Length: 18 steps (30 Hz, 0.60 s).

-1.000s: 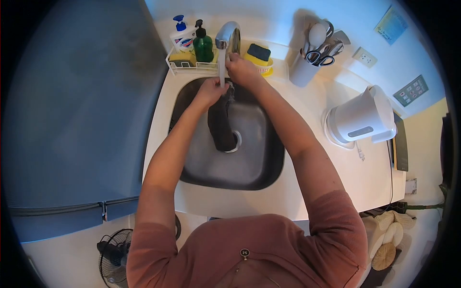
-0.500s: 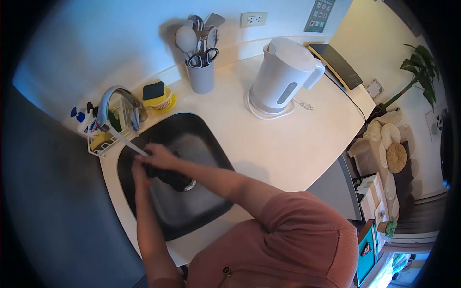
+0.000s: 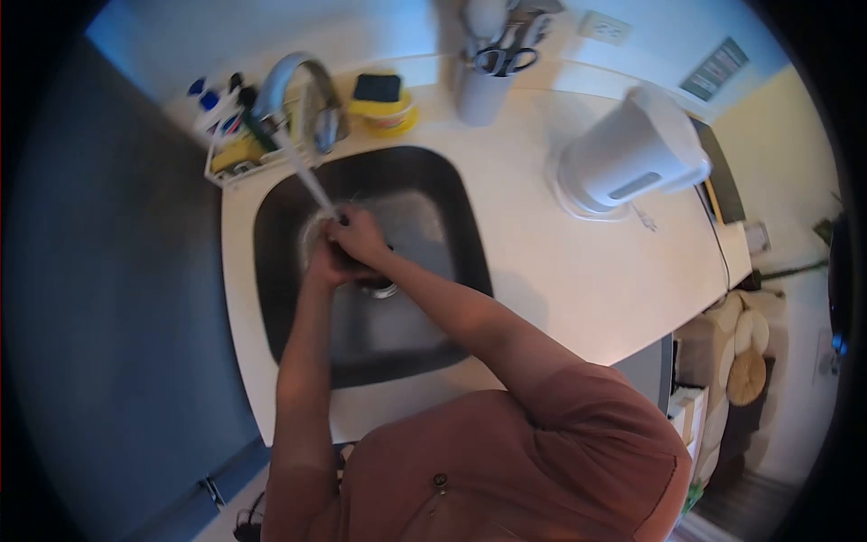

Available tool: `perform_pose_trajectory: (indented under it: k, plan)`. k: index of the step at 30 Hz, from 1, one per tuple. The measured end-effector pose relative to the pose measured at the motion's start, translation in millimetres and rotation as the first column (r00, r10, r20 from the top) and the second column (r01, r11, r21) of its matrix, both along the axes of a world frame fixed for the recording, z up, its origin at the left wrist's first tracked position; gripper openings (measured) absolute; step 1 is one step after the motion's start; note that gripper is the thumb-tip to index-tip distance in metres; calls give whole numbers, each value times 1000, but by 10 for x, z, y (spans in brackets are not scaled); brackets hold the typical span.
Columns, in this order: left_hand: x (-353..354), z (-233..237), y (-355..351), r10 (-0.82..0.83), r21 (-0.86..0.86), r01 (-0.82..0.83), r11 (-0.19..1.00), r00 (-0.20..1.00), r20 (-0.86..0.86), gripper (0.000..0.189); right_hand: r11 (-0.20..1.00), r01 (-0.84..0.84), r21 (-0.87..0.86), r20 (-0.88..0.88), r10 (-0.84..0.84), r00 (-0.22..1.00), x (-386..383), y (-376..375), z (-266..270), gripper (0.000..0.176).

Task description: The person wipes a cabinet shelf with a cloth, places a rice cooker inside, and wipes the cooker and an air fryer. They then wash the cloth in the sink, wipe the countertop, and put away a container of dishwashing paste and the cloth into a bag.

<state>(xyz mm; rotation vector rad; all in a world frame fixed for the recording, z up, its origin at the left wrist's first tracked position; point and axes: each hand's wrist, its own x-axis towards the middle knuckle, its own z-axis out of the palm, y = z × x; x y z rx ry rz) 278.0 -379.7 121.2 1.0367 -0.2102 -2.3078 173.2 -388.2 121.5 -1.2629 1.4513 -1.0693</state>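
Both hands are together over the dark sink [image 3: 397, 339], under the running water of the curved faucet [image 3: 302, 65]. My right hand [image 3: 361, 235] is closed on a dark item, and a bit of it shows at the fingertips, where the stream lands. Just below and to the left, my left hand [image 3: 327, 260] is closed against the same item, its fingers partly hidden. More of the dark item [image 3: 372, 278] shows beneath the hands, near the round metal drain [image 3: 385, 291]. What the item is cannot be made out.
Behind the sink are a rack [image 3: 217, 172] with bottles and a black-topped sponge [image 3: 377, 88] on a yellow container. A utensil holder [image 3: 483, 95] stands farther right. A white kettle [image 3: 632, 149] with a coiled cord sits on the counter [image 3: 578, 289].
The view has shifted, so the sink and counter appear farther up and right. The dark item, which hung out below my hands, is now bunched up within them.
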Motion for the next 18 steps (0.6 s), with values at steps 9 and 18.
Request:
perform_pose_trajectory:
  k: [9, 18]
  plan:
    - [-54, -371, -100, 305, 1, -305, 952, 951, 46, 29, 976, 89, 198, 299, -147, 943, -209, -169, -676, 34]
    - [-88, 158, 201, 281, 104, -282, 954, 959, 25, 32, 995, -71, -63, 261, 85, 961, -80, 178, -173, 26]
